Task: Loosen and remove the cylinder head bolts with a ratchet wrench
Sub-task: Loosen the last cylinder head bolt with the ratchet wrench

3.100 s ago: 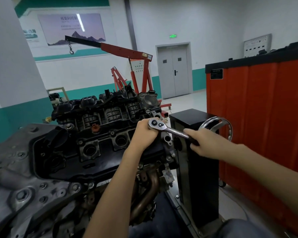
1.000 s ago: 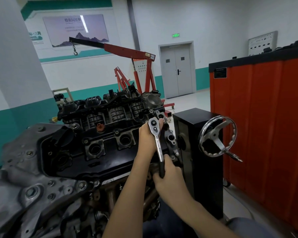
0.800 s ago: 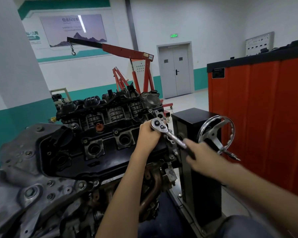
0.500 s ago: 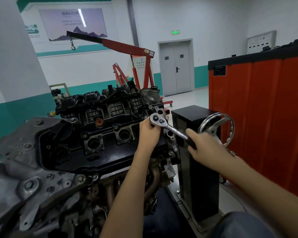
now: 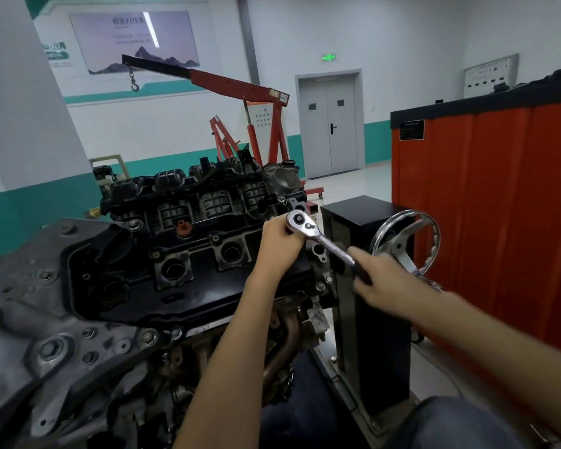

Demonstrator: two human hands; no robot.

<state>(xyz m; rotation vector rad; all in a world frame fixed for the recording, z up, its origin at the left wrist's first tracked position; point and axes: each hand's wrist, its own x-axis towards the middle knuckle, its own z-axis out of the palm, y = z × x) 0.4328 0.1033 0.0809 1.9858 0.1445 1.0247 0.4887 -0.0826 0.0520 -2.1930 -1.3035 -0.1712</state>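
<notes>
A chrome ratchet wrench (image 5: 318, 236) sits with its head at the right end of the black cylinder head (image 5: 188, 254) of an engine on a stand. My left hand (image 5: 279, 244) is wrapped around the socket below the ratchet head, hiding the bolt. My right hand (image 5: 382, 283), blurred by motion, grips the wrench's black handle, which points down and to the right toward the handwheel.
A chrome handwheel (image 5: 405, 244) on a black stand column (image 5: 366, 286) is just right of the wrench. An orange cabinet (image 5: 493, 205) fills the right side. A red engine crane (image 5: 240, 102) stands behind, near a grey double door (image 5: 329, 124).
The wrench handle swung from pointing straight down toward me out to the right, and my right hand has kept working it there. My left hand stayed on the socket.
</notes>
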